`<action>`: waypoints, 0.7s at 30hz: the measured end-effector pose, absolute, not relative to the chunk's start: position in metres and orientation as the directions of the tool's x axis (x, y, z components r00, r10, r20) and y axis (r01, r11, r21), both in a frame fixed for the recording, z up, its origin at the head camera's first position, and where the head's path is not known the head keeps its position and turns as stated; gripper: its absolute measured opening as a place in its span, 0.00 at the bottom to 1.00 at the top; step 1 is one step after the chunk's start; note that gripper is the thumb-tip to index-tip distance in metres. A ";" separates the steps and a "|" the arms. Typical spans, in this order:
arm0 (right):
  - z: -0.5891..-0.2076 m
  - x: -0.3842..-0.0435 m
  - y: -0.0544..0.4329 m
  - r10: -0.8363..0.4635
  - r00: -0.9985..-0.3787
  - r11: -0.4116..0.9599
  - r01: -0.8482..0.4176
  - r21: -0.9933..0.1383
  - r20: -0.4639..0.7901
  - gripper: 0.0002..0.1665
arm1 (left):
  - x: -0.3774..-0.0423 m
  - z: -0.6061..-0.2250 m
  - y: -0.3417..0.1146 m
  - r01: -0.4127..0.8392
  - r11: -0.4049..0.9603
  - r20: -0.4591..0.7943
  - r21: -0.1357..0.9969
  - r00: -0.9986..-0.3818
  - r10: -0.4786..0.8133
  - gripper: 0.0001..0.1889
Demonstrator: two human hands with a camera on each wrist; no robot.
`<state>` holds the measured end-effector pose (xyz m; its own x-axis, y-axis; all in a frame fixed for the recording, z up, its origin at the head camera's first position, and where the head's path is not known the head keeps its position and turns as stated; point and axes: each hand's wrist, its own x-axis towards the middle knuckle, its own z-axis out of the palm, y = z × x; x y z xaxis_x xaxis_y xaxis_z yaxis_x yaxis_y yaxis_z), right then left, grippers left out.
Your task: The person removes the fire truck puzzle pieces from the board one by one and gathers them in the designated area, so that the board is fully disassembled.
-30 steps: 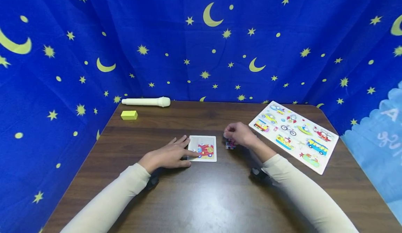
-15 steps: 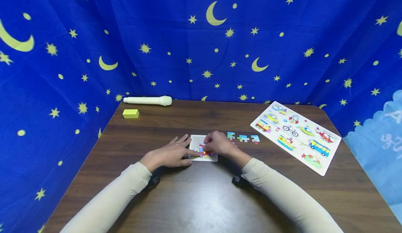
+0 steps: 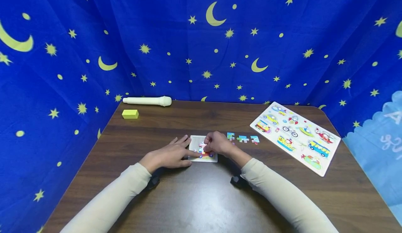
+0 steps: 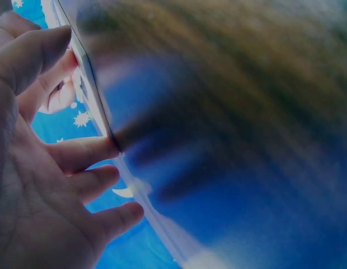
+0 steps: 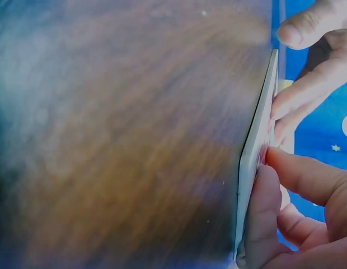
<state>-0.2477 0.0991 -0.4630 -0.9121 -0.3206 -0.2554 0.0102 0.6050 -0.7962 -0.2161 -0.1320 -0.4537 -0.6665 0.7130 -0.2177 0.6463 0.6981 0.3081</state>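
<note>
A small white puzzle tray (image 3: 195, 141) lies mid-table, with a red and blue vehicle picture partly assembled in it. My left hand (image 3: 171, 155) rests spread at its left side, the index finger reaching onto the picture; in the left wrist view its fingers (image 4: 84, 154) are mostly straight. Over the tray's right part, my right hand (image 3: 218, 144) pinches a puzzle piece (image 3: 202, 147) between thumb and index finger, mostly covered by the fingers. The right wrist view shows the tray edge (image 5: 253, 145) from the side, with thumb and fingertip meeting at a reddish bit on its face.
Several loose jigsaw pieces (image 3: 242, 139) lie right of the tray, one partly behind my right hand. A large vehicle puzzle board (image 3: 296, 137) sits at the right. At the back left are a white toy microphone (image 3: 147, 101) and a yellow block (image 3: 130, 114). A blue starry curtain (image 3: 179, 41) surrounds the table.
My right hand has moved left from the loose pieces to the tray and then stayed there, fingers shifting slightly. The left hand has kept its place on the tray.
</note>
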 end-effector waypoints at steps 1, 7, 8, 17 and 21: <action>-0.463 -0.248 0.099 -0.318 -0.912 0.601 0.016 -0.799 -0.257 0.09 | -0.216 -0.454 -0.132 0.649 0.696 -0.214 0.307 -0.665 0.715 0.23; -0.462 -0.248 0.099 -0.310 -0.911 0.576 0.047 -0.816 -0.272 0.09 | -0.216 -0.455 -0.132 0.653 0.692 -0.209 0.308 -0.663 0.719 0.23; -0.463 -0.248 0.099 -0.310 -0.911 0.567 0.051 -0.822 -0.271 0.09 | -0.216 -0.455 -0.132 0.650 0.694 -0.213 0.309 -0.664 0.717 0.23; -0.462 -0.253 0.108 -0.348 -0.873 0.398 0.193 -0.897 -0.342 0.04 | -0.215 -0.453 -0.132 0.651 0.691 -0.215 0.313 -0.660 0.720 0.23; -0.461 -0.257 0.113 -0.364 -0.854 0.374 0.232 -0.898 -0.372 0.02 | -0.215 -0.453 -0.133 0.655 0.687 -0.209 0.315 -0.659 0.723 0.23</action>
